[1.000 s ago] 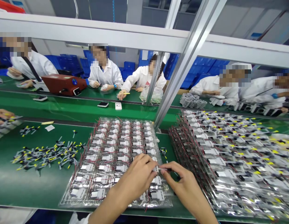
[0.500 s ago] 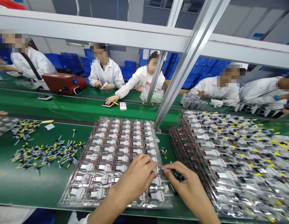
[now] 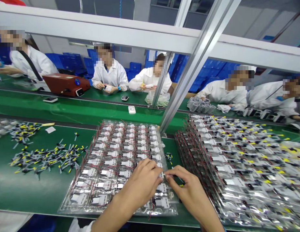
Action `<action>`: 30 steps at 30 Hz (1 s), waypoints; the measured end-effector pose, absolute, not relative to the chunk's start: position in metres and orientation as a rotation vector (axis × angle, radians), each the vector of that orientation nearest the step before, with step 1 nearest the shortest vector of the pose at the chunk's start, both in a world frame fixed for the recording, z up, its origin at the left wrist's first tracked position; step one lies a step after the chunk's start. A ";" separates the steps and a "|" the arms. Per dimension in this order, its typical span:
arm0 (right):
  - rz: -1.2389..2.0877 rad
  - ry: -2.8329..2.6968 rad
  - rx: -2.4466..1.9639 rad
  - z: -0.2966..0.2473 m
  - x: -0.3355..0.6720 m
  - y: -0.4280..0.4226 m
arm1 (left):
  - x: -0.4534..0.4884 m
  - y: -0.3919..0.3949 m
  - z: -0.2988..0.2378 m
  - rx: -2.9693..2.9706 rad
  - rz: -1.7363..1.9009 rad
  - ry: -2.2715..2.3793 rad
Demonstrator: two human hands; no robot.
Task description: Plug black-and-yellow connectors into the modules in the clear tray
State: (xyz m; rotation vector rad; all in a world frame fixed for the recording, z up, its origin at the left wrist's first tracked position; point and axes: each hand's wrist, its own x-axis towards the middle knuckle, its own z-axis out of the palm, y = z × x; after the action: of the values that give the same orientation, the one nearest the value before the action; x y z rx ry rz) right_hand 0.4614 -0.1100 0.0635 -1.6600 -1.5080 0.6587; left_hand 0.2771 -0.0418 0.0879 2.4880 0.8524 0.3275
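My left hand (image 3: 146, 178) is closed over the right column of a clear plastic tray (image 3: 64, 207), pinching a small white module (image 3: 162, 175) at its fingertips. Rows of similar white modules with thin red wires lie in the tray's pockets. From the right, my right hand (image 3: 190, 187) pinches a thin flat cable, mostly hidden by the fingers, against the edge of that module. The two hands' fingertips nearly meet. A pale strip sticks out past the tray's right edge from the nearest module (image 3: 162, 203).
Loose flat cables (image 3: 47, 159) with yellow tabs are heaped on the left of the green table (image 3: 9, 190). Stacked filled trays (image 3: 237, 174) stand close on my right. A metal post (image 3: 175, 93) rises behind my tray. Several co-workers in white sit beyond the green belt (image 3: 99, 108).
My right hand has moved slightly left, bringing its fingertips to the module. Across the belt, a co-worker's outstretched arm has drawn back. White devices on the belt have shifted right.
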 end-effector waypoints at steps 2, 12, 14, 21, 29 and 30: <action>0.672 -1.505 -1.663 0.061 0.462 -0.110 | 0.278 -0.042 0.089 2.501 0.310 0.860; 0.759 -1.486 -1.671 0.054 0.465 -0.111 | 0.282 -0.042 0.089 2.640 0.263 0.836; 0.774 -1.494 -1.676 0.054 0.466 -0.110 | 0.281 -0.042 0.086 2.671 0.285 0.823; 0.826 -1.531 -1.711 0.058 0.468 -0.107 | 0.280 -0.041 0.080 2.735 0.324 0.780; 0.574 -1.607 -1.779 0.060 0.469 -0.110 | 0.280 -0.048 0.089 2.675 0.223 0.896; 0.492 -1.610 -1.787 0.060 0.471 -0.112 | 0.280 -0.050 0.089 2.668 0.226 0.920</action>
State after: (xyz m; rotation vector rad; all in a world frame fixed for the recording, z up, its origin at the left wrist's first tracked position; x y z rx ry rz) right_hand 0.4708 -0.1121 0.0601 -1.7873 -1.6103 0.4921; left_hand 0.2804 -0.0496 0.0889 2.6681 0.9199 0.2263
